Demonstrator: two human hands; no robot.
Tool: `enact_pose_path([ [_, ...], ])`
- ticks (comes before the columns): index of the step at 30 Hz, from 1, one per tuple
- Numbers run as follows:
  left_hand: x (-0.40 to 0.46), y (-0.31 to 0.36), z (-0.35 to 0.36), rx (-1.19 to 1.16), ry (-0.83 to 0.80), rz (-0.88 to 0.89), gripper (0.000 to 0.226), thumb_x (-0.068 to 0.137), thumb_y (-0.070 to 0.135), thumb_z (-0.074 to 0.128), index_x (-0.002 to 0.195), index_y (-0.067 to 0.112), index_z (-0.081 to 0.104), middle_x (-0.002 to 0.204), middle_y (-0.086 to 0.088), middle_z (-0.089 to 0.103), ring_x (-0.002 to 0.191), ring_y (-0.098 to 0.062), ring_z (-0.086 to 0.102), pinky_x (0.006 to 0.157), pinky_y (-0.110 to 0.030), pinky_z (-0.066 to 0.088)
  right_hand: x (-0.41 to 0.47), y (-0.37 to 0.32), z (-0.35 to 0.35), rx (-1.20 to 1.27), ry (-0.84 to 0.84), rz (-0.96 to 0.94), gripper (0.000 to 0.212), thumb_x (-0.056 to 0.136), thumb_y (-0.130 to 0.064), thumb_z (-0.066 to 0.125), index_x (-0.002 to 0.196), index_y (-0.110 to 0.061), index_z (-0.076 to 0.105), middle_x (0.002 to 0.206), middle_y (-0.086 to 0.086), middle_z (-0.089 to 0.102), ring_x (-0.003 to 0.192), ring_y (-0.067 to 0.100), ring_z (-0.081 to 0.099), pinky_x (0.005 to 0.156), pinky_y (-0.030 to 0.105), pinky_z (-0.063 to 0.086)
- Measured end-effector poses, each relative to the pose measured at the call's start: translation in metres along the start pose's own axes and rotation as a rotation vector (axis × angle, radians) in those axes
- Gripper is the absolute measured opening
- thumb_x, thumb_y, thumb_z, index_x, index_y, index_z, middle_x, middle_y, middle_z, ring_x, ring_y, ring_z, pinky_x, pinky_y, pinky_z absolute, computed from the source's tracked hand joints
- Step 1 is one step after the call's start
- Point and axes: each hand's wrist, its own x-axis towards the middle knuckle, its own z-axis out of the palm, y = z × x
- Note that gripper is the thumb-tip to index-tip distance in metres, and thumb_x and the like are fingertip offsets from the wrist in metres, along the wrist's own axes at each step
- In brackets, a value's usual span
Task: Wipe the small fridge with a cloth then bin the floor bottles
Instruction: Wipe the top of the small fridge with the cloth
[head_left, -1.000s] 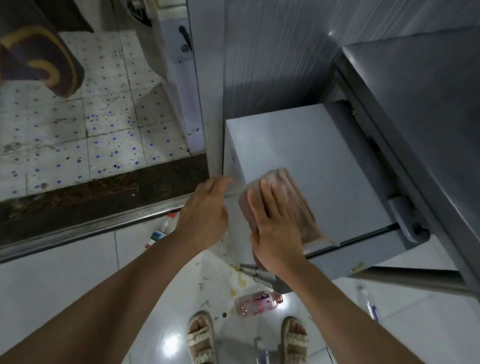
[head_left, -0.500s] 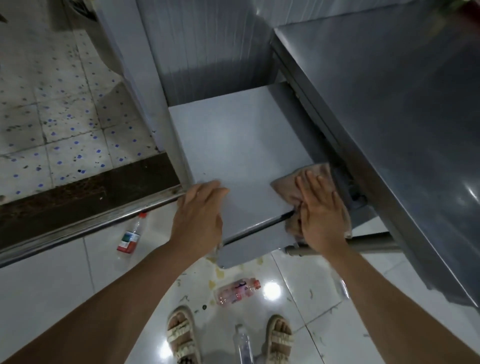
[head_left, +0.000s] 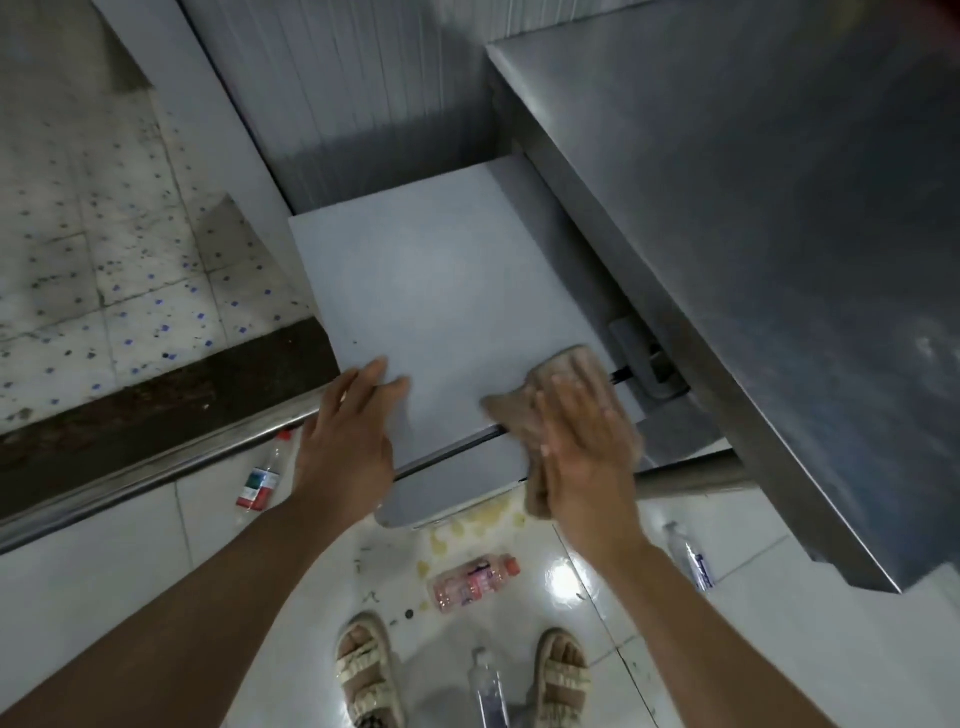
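Note:
The small grey fridge stands below me, its flat top facing up. My right hand presses a brownish cloth flat against the top's front right corner, and the cloth hangs over the front edge. My left hand rests flat on the front left corner with fingers spread, holding nothing. Several bottles lie on the white floor: a pink one in front of the fridge, a red-labelled one at the left, a clear one between my feet, and another clear one at the right.
A large steel counter overhangs the fridge on the right, with a steel bar below it. A metal door threshold runs left, with speckled tiles beyond. Yellow stains mark the floor by the fridge. My sandalled feet stand below.
My right hand has slid the cloth from the top's front middle to its front right corner. My left hand stays on the front left corner. The view has shifted right.

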Motion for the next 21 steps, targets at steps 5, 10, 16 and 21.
enact_pose_path([
  [5, -0.001, 0.000, 0.002, 0.024, 0.018, 0.006, 0.065, 0.088, 0.006, 0.047, 0.143, 0.032, 0.027, 0.157, 0.011, 0.009, 0.143, -0.018, 0.006, 0.107, -0.047, 0.032, 0.014, 0.011, -0.009, -0.040, 0.032, 0.192, 0.044, 0.089, -0.009, 0.053, 0.131, 0.003, 0.051, 0.140, 0.024, 0.044, 0.133, 0.040, 0.038, 0.108, 0.056, 0.035],
  [10, 0.004, -0.004, -0.001, 0.035, 0.030, 0.054, 0.065, 0.082, 0.006, 0.056, 0.140, 0.029, 0.036, 0.153, 0.006, 0.021, 0.137, -0.024, 0.018, 0.105, -0.046, 0.032, 0.002, -0.030, 0.004, -0.002, -0.033, 0.093, 0.053, 0.082, -0.006, 0.066, 0.133, 0.000, 0.050, 0.142, 0.020, 0.042, 0.135, 0.039, 0.034, 0.108, 0.056, 0.034],
  [16, 0.050, -0.021, -0.019, 0.060, 0.073, 0.082, 0.057, 0.081, 0.015, 0.058, 0.135, 0.023, 0.043, 0.147, 0.003, 0.032, 0.130, -0.024, 0.028, 0.105, -0.039, 0.027, 0.040, -0.029, 0.002, -0.068, -0.110, 0.046, 0.053, 0.089, -0.026, 0.031, 0.133, -0.005, 0.051, 0.142, 0.017, 0.045, 0.132, 0.040, 0.041, 0.108, 0.053, 0.031],
  [21, 0.099, -0.034, -0.028, 0.123, 0.102, 0.137, 0.059, 0.084, 0.020, 0.056, 0.140, 0.018, 0.040, 0.151, -0.004, 0.030, 0.133, -0.027, 0.029, 0.107, -0.040, 0.030, 0.084, -0.029, 0.021, -0.128, -0.189, 0.035, 0.054, 0.096, -0.032, 0.023, 0.146, -0.017, 0.033, 0.156, 0.004, 0.025, 0.145, 0.029, 0.018, 0.116, 0.045, 0.018],
])
